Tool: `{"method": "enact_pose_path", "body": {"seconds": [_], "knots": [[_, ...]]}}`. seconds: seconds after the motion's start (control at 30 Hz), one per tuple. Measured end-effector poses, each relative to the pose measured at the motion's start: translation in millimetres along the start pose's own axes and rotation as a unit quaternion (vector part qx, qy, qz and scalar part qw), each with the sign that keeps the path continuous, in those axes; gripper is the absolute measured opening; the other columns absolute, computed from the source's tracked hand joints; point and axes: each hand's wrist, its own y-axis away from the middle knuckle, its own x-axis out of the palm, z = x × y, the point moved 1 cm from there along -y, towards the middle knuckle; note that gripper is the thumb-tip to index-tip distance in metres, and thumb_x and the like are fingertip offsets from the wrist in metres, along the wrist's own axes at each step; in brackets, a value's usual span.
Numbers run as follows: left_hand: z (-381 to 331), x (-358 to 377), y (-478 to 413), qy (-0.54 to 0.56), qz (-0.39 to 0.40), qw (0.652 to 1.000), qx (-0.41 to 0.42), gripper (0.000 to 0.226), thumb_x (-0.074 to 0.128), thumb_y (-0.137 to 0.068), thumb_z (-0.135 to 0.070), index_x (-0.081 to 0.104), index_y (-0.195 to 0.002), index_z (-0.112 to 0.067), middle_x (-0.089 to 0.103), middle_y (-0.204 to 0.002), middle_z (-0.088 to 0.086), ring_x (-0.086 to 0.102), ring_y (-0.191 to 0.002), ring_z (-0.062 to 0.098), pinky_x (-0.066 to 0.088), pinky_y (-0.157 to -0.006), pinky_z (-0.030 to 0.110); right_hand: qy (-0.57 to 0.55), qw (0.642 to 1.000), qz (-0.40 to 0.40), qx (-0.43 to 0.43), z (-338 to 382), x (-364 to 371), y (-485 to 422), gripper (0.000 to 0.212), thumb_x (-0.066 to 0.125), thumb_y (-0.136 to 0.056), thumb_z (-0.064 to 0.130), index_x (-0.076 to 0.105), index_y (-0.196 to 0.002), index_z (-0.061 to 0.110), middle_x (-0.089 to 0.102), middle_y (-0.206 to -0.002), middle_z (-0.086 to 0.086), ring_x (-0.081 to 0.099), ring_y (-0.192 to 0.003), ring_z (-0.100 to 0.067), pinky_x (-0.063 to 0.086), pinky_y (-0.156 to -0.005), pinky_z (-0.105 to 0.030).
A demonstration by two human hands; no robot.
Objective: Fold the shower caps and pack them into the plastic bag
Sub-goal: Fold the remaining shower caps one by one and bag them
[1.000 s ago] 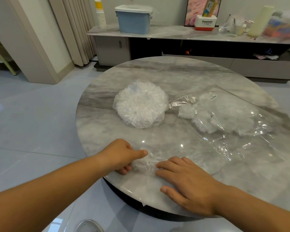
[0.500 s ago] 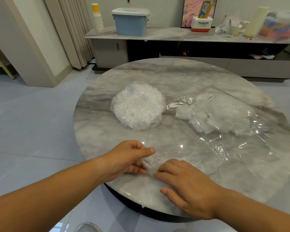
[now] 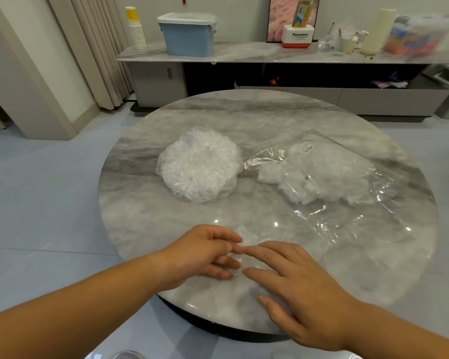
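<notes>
Pointing perhaps away, shower cap (image 3: 246, 236)

A: Your left hand (image 3: 202, 252) has come out of that loose fist. The fingers now stretch along under the shower cap (image 3: 245, 235), thumb on top.
B: And you've raised the cap's far edge, which was a low crumple a second ago.
A: Your left fingertips have closed right up to your right hand (image 3: 300, 288).
</notes>
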Motion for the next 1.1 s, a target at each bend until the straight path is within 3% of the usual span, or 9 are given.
{"method": "enact_pose_path", "body": {"seconds": [0.2, 0.33, 0.43, 0.6, 0.67, 0.83, 0.93, 1.03, 1.1], "knots": [[-6, 2, -5, -0.021, 0.002, 1.000, 0.002, 0.026, 0.070, -0.092, -0.007, 0.063, -0.118, -0.007, 0.076, -0.105, 0.012, 0.075, -0.093, 0.026, 0.063, -0.078, 0.040, 0.045, 0.995, 0.069, 0.055, -8, 10, 9, 0.038, 0.044, -0.099, 0.051, 0.062, -0.123, 0.027, 0.056, -0.131, 0.009, 0.051, -0.123, -0.016, 0.030, -0.106, -0.031], [-7, -4, -16, -0.112, -0.105, 0.987, 0.054, 0.031, 0.086, -0.078, -0.015, 0.066, -0.100, -0.007, 0.067, -0.079, 0.009, 0.065, -0.062, 0.014, 0.055, -0.054, 0.028, 0.022, 0.996, 0.066, 0.064, -9, 11, 12, 0.040, 0.046, -0.099, 0.050, 0.062, -0.126, 0.027, 0.055, -0.136, 0.007, 0.051, -0.125, -0.014, 0.035, -0.109, -0.030], [-12, -7, -28, -0.291, -0.139, 0.944, 0.072, 0.042, 0.093, -0.067, -0.035, 0.065, -0.095, -0.020, 0.068, -0.085, -0.001, 0.060, -0.064, 0.008, 0.054, -0.066, 0.027, 0.010, 0.996, 0.067, 0.057, -12, 9, 12, 0.040, 0.047, -0.098, 0.050, 0.062, -0.127, 0.027, 0.056, -0.137, 0.008, 0.050, -0.127, -0.012, 0.027, -0.114, -0.029], [-28, 3, -36, -0.363, -0.066, 0.929, 0.015, 0.046, 0.092, -0.068, -0.034, 0.065, -0.102, -0.020, 0.075, -0.091, 0.007, 0.067, -0.070, 0.014, 0.058, -0.069, 0.032, -0.011, 0.996, 0.089, 0.022, -19, 2, 14, 0.043, 0.045, -0.100, 0.048, 0.057, -0.135, 0.026, 0.053, -0.141, 0.010, 0.041, -0.139, -0.008, 0.016, -0.125, -0.036], [-29, 7, -37, -0.350, -0.044, 0.936, -0.015, 0.045, 0.092, -0.071, -0.026, 0.064, -0.104, -0.013, 0.073, -0.087, 0.014, 0.067, -0.069, 0.020, 0.062, -0.073, 0.040, -0.032, 0.994, 0.099, 0.012, -22, -1, 15, 0.047, 0.044, -0.101, 0.047, 0.053, -0.141, 0.024, 0.052, -0.145, 0.009, 0.036, -0.144, -0.007, 0.013, -0.126, -0.038], [-24, 11, -33, -0.304, 0.017, 0.949, -0.084, 0.033, 0.088, -0.076, -0.020, 0.063, -0.093, -0.006, 0.059, -0.073, 0.011, 0.060, -0.064, 0.020, 0.060, -0.068, 0.033, -0.084, 0.994, 0.056, 0.034, -24, -3, 20, 0.049, 0.047, -0.100, 0.045, 0.051, -0.144, 0.024, 0.052, -0.145, 0.012, 0.026, -0.150, -0.004, 0.015, -0.126, -0.040], [-19, 9, -31, -0.261, 0.008, 0.961, -0.086, 0.034, 0.082, -0.082, -0.017, 0.065, -0.099, 0.006, 0.064, -0.079, 0.016, 0.062, -0.070, 0.024, 0.060, -0.072, 0.036, -0.104, 0.992, -0.014, 0.070, -21, -6, 17, 0.041, 0.052, -0.098, 0.039, 0.056, -0.137, 0.026, 0.055, -0.138, 0.016, 0.035, -0.144, -0.005, 0.019, -0.124, -0.036], [-19, 7, -27, -0.142, -0.021, 0.989, -0.047, 0.027, 0.075, -0.087, -0.009, 0.068, -0.112, 0.000, 0.075, -0.100, 0.020, 0.070, -0.084, 0.027, 0.059, -0.086, 0.047, -0.117, 0.983, -0.071, 0.125, -15, -9, 11, 0.035, 0.052, -0.097, 0.040, 0.061, -0.129, 0.028, 0.053, -0.129, 0.019, 0.046, -0.128, -0.001, 0.033, -0.110, -0.023], [-20, 7, -25, -0.032, -0.029, 0.999, -0.024, 0.030, 0.071, -0.090, -0.005, 0.065, -0.119, 0.000, 0.074, -0.109, 0.021, 0.073, -0.095, 0.027, 0.057, -0.093, 0.050, -0.240, 0.941, -0.079, 0.227, -9, -14, 4, 0.028, 0.051, -0.099, 0.043, 0.063, -0.124, 0.037, 0.050, -0.123, 0.027, 0.048, -0.121, 0.005, 0.038, -0.097, -0.012]]}}
